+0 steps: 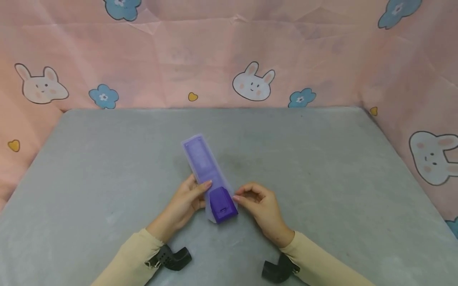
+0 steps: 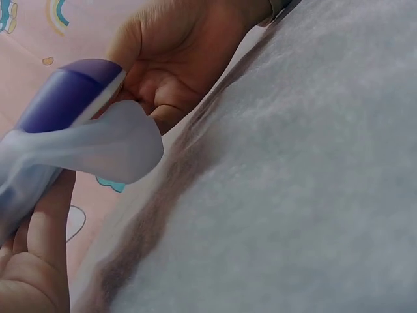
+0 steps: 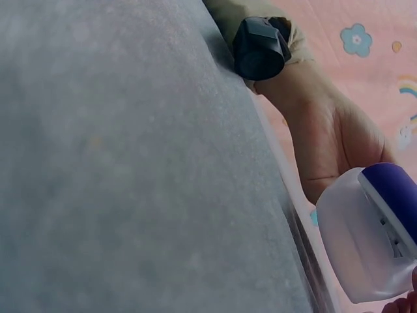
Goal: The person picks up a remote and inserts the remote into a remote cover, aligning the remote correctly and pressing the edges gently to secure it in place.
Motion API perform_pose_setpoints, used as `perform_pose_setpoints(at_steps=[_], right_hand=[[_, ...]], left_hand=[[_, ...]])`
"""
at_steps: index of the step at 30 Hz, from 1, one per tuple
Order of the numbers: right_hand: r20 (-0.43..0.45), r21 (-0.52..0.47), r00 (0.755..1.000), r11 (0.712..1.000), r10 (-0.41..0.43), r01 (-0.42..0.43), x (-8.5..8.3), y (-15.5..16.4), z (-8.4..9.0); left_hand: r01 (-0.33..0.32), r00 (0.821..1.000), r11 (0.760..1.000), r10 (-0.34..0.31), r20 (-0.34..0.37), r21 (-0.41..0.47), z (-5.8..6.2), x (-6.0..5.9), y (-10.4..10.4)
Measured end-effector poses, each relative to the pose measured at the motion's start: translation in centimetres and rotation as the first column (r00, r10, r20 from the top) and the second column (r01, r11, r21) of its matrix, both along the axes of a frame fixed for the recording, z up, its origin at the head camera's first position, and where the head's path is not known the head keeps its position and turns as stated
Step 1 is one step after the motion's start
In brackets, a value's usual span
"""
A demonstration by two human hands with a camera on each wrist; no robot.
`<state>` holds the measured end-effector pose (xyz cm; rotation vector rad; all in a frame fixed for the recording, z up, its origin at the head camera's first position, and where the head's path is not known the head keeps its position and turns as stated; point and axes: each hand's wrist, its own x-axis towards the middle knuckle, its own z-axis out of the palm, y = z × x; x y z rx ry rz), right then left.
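In the head view, a long purple remote control (image 1: pixel 222 204) lies face down in a translucent silicone cover (image 1: pixel 202 159). Its near end is bare, and the cover's loose end hangs below it; the left wrist view shows this flap (image 2: pixel 127 147) bulging away from the remote's pale face. My left hand (image 1: pixel 184 202) grips the covered middle, thumb on top and fingers underneath. At the right edge near the bare end, my right hand (image 1: pixel 262 210) pinches the cover's rim between thumb and forefinger, other fingers curled. The right wrist view shows only its fingertips (image 3: pixel 404 303).
A grey cloth-covered table (image 1: pixel 107 178) spreads under both hands. Pink printed curtain (image 1: pixel 200 59) borders it at the back and sides. Black wrist cameras (image 1: pixel 173 257) are strapped over the beige sleeves (image 1: pixel 129 258).
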<state>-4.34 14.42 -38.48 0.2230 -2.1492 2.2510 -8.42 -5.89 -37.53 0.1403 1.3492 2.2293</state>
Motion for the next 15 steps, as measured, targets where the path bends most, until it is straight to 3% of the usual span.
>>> perform_pose_setpoints(at_steps=[9, 15], right_hand=[[0.039, 0.044, 0.999, 0.999, 0.005, -0.006, 0.03, -0.08, 0.34], [0.001, 0.014, 1.0, 1.0, -0.027, 0.027, 0.01, -0.12, 0.27]], left_hand=[[0.016, 1.0, 1.0, -0.016, 0.002, 0.025, -0.02, 0.1, -0.02], [0.011, 1.0, 0.999, -0.011, -0.001, 0.048, 0.07, 0.08, -0.05]])
